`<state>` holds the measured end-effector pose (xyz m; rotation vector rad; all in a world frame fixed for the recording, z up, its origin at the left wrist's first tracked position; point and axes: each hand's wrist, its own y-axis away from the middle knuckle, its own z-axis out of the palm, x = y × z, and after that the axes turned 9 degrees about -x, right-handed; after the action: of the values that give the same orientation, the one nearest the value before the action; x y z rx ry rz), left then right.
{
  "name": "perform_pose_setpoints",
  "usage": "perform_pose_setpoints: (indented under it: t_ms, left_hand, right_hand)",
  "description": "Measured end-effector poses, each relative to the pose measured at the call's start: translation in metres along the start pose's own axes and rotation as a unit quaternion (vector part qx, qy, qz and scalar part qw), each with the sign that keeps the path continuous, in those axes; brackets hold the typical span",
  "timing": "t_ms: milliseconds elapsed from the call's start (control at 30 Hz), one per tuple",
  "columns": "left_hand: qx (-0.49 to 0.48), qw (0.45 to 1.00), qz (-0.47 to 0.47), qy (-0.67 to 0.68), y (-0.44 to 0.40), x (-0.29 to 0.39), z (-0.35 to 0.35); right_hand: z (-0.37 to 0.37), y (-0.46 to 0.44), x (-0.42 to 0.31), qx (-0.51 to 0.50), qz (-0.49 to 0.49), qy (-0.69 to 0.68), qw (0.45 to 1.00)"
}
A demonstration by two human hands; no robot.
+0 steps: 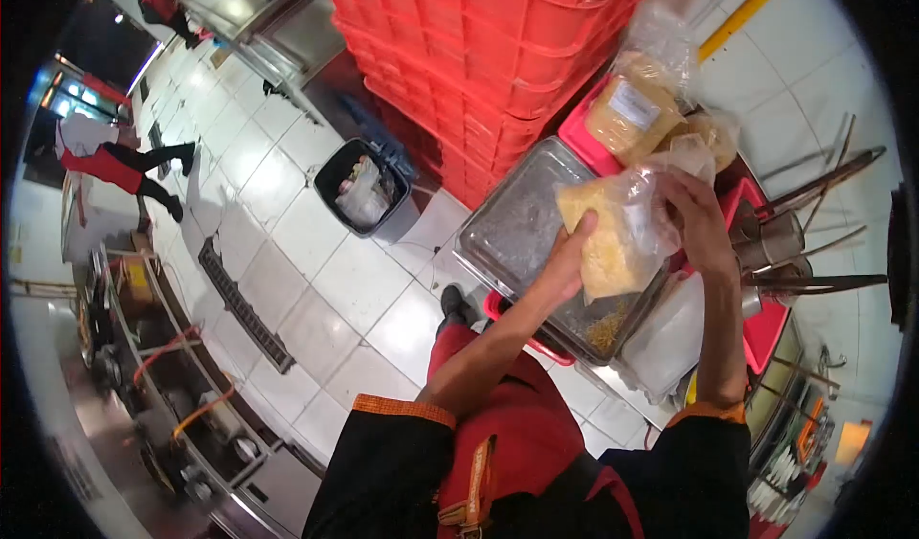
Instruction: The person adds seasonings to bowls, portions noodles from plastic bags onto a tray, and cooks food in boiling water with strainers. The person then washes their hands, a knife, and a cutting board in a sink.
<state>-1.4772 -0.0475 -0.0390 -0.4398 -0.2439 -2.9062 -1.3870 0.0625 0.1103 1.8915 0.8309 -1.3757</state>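
A clear plastic bag of yellow shredded food (613, 247) is held up over a metal tray with a clear cover (522, 209). My left hand (565, 261) grips the bag's lower left side, thumb on the front. My right hand (691, 215) is closed on the loose plastic at the bag's upper right; its fingertips are partly hidden. Some yellow bits (605, 333) lie at the tray's lower corner. Behind the held bag, another labelled bag of yellowish food (627, 118) rests on a red container (586, 135).
Stacked red crates (479, 51) rise beyond the tray. A dark bin (369, 194) with plastic inside stands on the tiled floor. Two people (105, 151) are farther off at the left. Metal utensils with long handles (814, 194) stick out at the right.
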Motion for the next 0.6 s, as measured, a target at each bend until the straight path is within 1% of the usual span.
perform_pose_setpoints:
  t_ms: [33,67,100,133,167,200,233,267,300,333,400,433,467,500,533,567,600]
  left_hand:
    - [-0.017,1.000,-0.003,0.001,0.002,-0.008,0.003]
    - [-0.029,1.000,-0.005,0.006,0.003,-0.010,0.001]
    - [-0.016,1.000,-0.026,0.006,0.004,-0.009,-0.009]
    - [-0.004,0.999,-0.046,0.005,0.004,-0.006,-0.013]
    - [-0.020,0.999,-0.049,0.005,0.006,0.000,-0.010]
    - [-0.022,0.998,-0.042,-0.029,0.009,0.009,-0.008]
    - [-0.023,0.997,-0.032,-0.067,0.009,0.014,-0.004]
    - [-0.034,0.996,-0.028,-0.074,0.008,0.015,0.000]
    - [-0.007,0.988,-0.062,-0.140,0.007,0.022,0.004]
    - [0.032,0.974,-0.085,-0.205,0.010,0.032,0.003]
    - [0.082,0.953,-0.034,-0.290,0.009,0.034,0.004]
    - [0.086,0.947,-0.023,-0.309,0.008,0.039,0.006]
    - [0.091,0.941,-0.016,-0.325,0.009,0.043,0.009]
    - [0.077,0.950,-0.006,-0.303,0.009,0.047,0.010]
    - [0.060,0.958,-0.001,-0.281,0.010,0.051,0.009]
    - [0.066,0.955,0.018,-0.288,0.014,0.056,0.007]
    - [0.076,0.947,-0.015,-0.311,0.016,0.063,0.007]
  right_hand:
    - [-0.005,0.009,0.003,0.061,0.099,-0.123,0.986]
    - [-0.008,0.015,0.013,0.068,0.095,-0.114,0.987]
    - [-0.013,0.019,0.032,0.009,0.034,-0.018,0.999]
    - [-0.020,0.023,0.044,-0.051,-0.024,0.081,0.995]
    - [-0.021,0.027,0.045,-0.061,-0.036,0.166,0.984]
    - [-0.019,0.029,0.047,-0.072,-0.048,0.248,0.965]
    - [-0.023,0.029,0.064,-0.062,-0.057,0.253,0.964]
    - [-0.026,0.028,0.088,-0.065,-0.008,0.268,0.961]
    - [-0.024,0.024,0.097,-0.071,0.035,0.280,0.957]
    - [-0.013,0.026,0.083,-0.037,-0.091,0.332,0.938]
    - [0.001,0.020,0.097,0.044,-0.109,0.373,0.920]
    - [0.019,0.017,0.073,0.051,-0.047,0.186,0.980]
    - [0.020,0.009,0.089,0.042,-0.074,0.175,0.981]
    - [0.020,0.000,0.110,0.004,-0.132,0.084,0.988]
    - [0.035,0.007,0.078,0.013,-0.077,0.070,0.994]
    - [0.040,0.003,0.089,0.023,-0.073,-0.007,0.997]
    - [0.045,0.002,0.097,0.011,-0.088,-0.010,0.996]
